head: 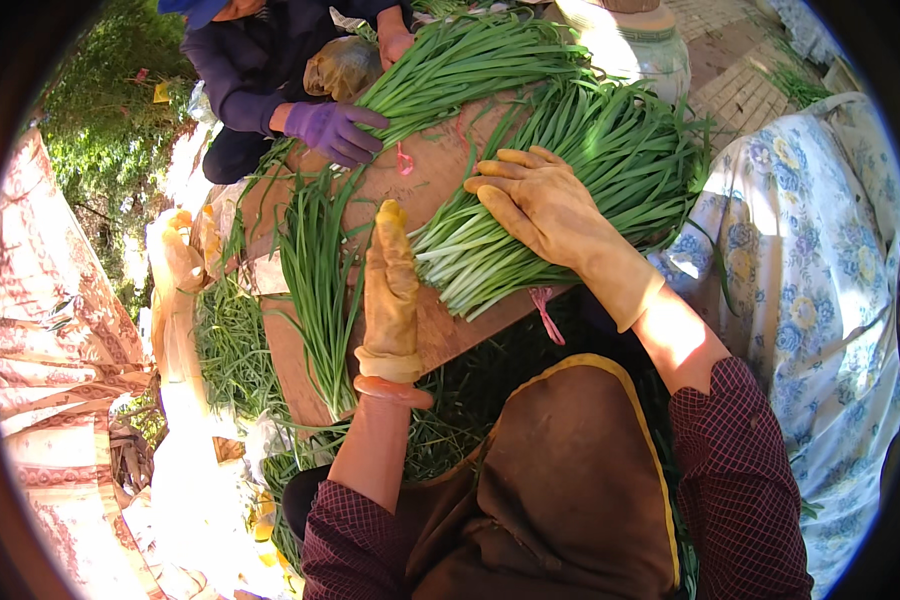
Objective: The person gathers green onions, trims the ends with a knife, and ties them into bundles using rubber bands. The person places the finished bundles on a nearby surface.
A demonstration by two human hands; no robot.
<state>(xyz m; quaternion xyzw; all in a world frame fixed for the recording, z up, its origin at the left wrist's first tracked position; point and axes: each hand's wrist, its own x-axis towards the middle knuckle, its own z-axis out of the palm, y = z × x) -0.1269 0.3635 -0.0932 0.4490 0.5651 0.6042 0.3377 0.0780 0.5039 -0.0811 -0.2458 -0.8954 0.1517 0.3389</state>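
A thick bundle of garlic chives point(622, 142) lies across a brown board point(300, 375), its pale stem ends pointing left. My right hand point(547, 214), in a yellow rubber glove, rests flat on top of the bundle with the thumb and fingers stretched out. Gloved the same way, my left hand point(391, 292) stands on edge close to the stem ends, fingers straight and palm towards them, holding nothing. Whether it touches the stems, I cannot tell. A pink tie point(546, 315) hangs from under the bundle. Left of my left hand lies a smaller pile of chives point(319, 277).
Across the board, a co-worker's purple-gloved hand point(337, 131) touches another chive bundle point(465, 64). Another pink tie point(404, 159) lies beside it. A ceramic jar point(664, 56) stands at the back right. Floral cloth point(795, 247) hangs at right; loose leaves point(229, 352) lie left.
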